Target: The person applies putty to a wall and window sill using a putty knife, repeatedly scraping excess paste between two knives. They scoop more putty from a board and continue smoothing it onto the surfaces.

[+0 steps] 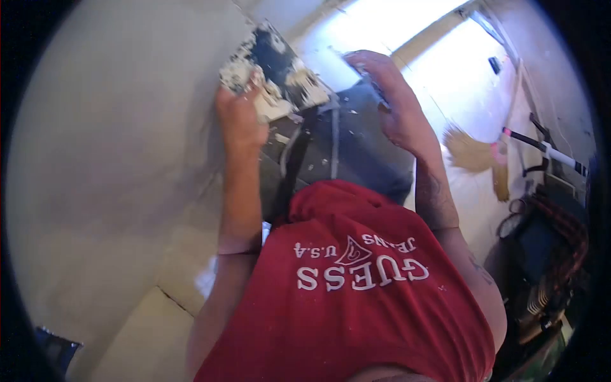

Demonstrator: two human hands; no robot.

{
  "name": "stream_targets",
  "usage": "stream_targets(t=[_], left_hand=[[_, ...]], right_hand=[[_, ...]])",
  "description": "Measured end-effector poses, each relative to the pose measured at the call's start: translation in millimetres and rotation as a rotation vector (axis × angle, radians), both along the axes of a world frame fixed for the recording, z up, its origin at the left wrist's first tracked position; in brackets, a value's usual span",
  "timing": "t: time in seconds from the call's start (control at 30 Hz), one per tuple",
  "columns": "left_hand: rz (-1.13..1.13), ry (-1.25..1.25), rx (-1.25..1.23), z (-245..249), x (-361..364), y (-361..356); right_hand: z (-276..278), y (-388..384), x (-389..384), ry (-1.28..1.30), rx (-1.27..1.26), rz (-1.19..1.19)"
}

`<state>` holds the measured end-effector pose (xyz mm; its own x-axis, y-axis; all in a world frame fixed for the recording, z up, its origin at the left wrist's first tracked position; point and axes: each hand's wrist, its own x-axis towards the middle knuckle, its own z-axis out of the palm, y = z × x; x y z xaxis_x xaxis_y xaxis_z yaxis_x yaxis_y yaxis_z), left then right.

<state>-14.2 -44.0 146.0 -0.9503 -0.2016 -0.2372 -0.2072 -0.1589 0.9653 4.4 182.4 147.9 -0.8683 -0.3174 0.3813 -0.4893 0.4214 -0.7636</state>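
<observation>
My left hand [242,121] grips the near left edge of a dark flat board [270,54]. Thick white plaster [238,73] is heaped on the board and smeared over the thumb. Up and to the right, my right hand [394,99] is closed around a thin, plaster-smeared scraper [372,79], seen nearly edge-on; its handle is hidden by the fingers. The two hands are apart, both in front of my dark trousers [363,134], which carry white specks.
A pale wall [121,127] rises close on the left. To the right are a straw broom [471,149] on the bright floor [439,70] and a dark heap of clothing or bags [541,242]. A dark object [57,349] lies at lower left.
</observation>
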Motion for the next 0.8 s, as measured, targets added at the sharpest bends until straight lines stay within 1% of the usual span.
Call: stream_targets(t=[0.07, 0.13, 0.27, 0.37, 0.47, 0.5, 0.57, 0.67, 0.7, 0.8], left_hand=[[0.011, 0.074, 0.168, -10, -8, 4], [0.058, 0.096, 0.300, -16, -16, 9], [-0.012, 0.024, 0.270, -15, -12, 14], [0.001, 0.078, 0.255, -13, -11, 15], [0.049, 0.125, 0.270, -14, -10, 8], [0.054, 0.097, 0.249, -15, -10, 5], [0.062, 0.037, 0.209, -15, -9, 1], [0.066, 0.062, 0.243, -15, -9, 2], [0.082, 0.061, 0.253, -10, -9, 5], [0.045, 0.069, 0.218, -15, -12, 6]], right_hand=[[13, -2, 11, -0.064, 0.155, 0.005], [20, -4, 14, -0.038, 0.252, 0.003], [22, -9, 8, -0.004, 0.384, 0.006], [12, -14, 2, 0.054, 0.517, 0.073], [7, -19, 9, 0.036, 0.534, 0.158], [10, -19, 10, 0.001, 0.522, 0.184], [18, -14, 11, -0.073, 0.499, 0.234], [38, -5, 1, -0.229, 0.417, 0.297], [44, -6, -4, -0.186, 0.413, 0.294], [56, -4, -18, -0.275, 0.390, 0.356]])
